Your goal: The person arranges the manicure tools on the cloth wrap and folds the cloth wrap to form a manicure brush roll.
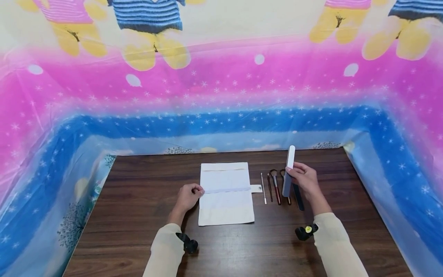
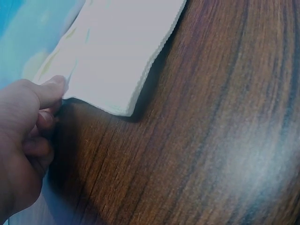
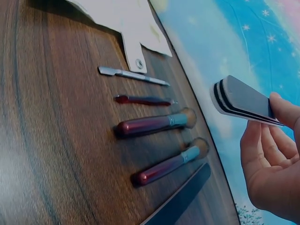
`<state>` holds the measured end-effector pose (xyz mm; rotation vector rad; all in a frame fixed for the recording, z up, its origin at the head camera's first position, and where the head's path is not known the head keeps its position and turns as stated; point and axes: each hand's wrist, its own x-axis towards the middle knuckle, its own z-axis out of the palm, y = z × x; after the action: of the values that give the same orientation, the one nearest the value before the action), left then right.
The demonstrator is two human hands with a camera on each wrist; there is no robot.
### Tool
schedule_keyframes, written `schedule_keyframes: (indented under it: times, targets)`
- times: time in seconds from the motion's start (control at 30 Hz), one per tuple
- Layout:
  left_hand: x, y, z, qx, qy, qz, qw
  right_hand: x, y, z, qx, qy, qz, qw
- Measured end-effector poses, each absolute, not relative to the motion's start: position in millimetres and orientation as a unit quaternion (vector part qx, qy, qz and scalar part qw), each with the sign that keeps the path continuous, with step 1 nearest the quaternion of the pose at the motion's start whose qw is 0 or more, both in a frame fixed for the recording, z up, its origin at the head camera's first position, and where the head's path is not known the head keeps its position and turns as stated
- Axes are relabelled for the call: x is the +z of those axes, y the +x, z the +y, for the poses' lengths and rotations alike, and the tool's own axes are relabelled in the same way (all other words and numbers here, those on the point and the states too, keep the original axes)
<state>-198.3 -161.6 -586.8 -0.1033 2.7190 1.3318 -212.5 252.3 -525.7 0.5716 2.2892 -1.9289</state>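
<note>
buffer (image 1: 287, 180) — mid-length in right hand (image 1: 306, 179)

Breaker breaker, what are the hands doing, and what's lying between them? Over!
Left hand: pinching edge of white pouch. Right hand: holding up layered buffer block. Lying between hands: pouch, two brushes, two slim tools.
</note>
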Motion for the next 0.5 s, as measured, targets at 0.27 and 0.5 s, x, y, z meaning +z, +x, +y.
schedule_keyframes:
  times: [0.27,0.5]
  targets:
    - [-586.9,-196.4,-163.4,0.433,-0.012,0.9,0.037,-526.9,-220.4,243.4,-0.653,0.166,0.735,0.072]
    - [-587.2,-196.9,-161.5,0.424,-0.028,0.904,0.043,-526.5,-226.8,231.9,-0.662,0.154,0.73,0.071]
